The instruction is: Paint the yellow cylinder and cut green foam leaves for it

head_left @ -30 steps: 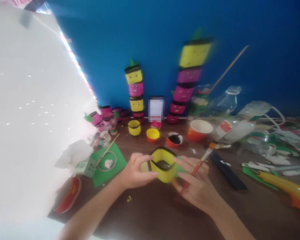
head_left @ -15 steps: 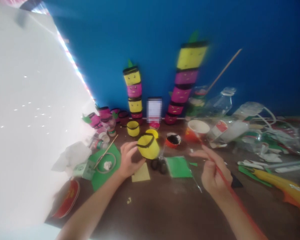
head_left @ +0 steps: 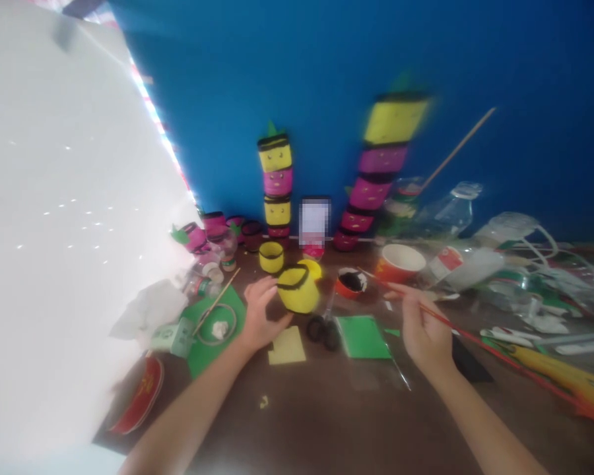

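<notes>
A yellow cup with a black-painted rim (head_left: 299, 293) tilts slightly at the middle. My left hand (head_left: 260, 316) grips it from the left, fingers at its side and thumb low by its base. Between the fingers and thumb of my right hand (head_left: 426, 330) is a long, thin paintbrush with a red handle (head_left: 443, 319). Its tip points left, beside a small orange bowl of black paint (head_left: 350, 284). Whether the tip touches the paint is too blurred to tell. Behind the held cup stands a smaller yellow ring-shaped cup (head_left: 271, 258).
Black-handled scissors (head_left: 323, 332), a green paper square (head_left: 363, 336) and a pale yellow paper piece (head_left: 287, 346) lie in front. An orange paper bowl (head_left: 400, 262) stands right. Stacked yellow and pink cups (head_left: 277, 178) lean at the blue wall. Clear plastic bottles (head_left: 450, 211) crowd the right.
My right hand has swung the paintbrush to a flatter angle, bringing its tip left beside the black paint. The left hand stays at the yellow cup. The whole view has shifted slightly.
</notes>
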Action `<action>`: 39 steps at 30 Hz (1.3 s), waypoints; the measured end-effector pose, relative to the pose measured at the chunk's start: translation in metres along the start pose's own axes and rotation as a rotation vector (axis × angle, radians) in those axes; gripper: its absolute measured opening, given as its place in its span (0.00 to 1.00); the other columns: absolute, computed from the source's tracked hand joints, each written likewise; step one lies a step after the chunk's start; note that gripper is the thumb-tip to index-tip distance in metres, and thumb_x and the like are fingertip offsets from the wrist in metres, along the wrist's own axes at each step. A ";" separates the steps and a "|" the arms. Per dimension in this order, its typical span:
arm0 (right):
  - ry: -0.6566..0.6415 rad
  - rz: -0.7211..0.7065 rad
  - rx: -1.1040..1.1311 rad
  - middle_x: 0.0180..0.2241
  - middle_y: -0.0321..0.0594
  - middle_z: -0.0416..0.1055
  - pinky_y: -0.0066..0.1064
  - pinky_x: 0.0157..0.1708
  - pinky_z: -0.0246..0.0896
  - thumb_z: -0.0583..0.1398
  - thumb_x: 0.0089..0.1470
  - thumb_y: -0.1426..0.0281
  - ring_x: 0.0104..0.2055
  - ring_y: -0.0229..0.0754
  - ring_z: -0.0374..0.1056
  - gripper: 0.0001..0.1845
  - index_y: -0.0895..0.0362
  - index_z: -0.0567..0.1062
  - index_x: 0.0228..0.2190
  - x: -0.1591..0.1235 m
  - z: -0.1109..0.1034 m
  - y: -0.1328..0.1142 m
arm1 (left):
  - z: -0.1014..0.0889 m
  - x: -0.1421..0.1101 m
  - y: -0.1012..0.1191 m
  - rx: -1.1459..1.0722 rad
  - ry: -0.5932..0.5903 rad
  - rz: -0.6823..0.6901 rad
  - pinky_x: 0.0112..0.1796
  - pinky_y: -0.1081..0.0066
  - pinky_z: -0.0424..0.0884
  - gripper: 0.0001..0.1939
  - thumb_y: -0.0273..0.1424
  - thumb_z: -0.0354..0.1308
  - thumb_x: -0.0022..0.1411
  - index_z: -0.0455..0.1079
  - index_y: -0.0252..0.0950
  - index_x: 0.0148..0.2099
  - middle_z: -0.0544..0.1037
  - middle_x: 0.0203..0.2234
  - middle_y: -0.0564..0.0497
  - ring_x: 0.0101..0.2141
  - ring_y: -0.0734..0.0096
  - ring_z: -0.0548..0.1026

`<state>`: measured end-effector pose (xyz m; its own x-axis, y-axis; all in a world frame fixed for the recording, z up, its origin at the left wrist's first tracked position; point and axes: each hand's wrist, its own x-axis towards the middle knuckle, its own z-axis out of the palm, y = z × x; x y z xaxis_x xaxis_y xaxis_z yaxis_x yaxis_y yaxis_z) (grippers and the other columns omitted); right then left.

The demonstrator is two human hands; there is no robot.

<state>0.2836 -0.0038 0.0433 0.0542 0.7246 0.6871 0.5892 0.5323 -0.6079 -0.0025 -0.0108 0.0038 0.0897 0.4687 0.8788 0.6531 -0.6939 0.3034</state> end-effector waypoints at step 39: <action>0.234 0.495 0.669 0.20 0.34 0.71 0.33 0.29 0.65 0.63 0.47 0.63 0.22 0.37 0.66 0.08 0.54 0.77 0.26 -0.004 0.004 -0.020 | 0.011 -0.008 0.003 -0.389 -0.044 -0.412 0.54 0.51 0.61 0.46 0.34 0.70 0.40 0.51 0.40 0.59 0.62 0.51 0.41 0.52 0.54 0.65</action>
<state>0.2687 -0.0153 0.0510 0.3868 0.8717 0.3009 -0.1408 0.3783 -0.9149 0.0077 -0.0108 -0.0066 -0.0773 0.7597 0.6456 0.3160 -0.5955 0.7386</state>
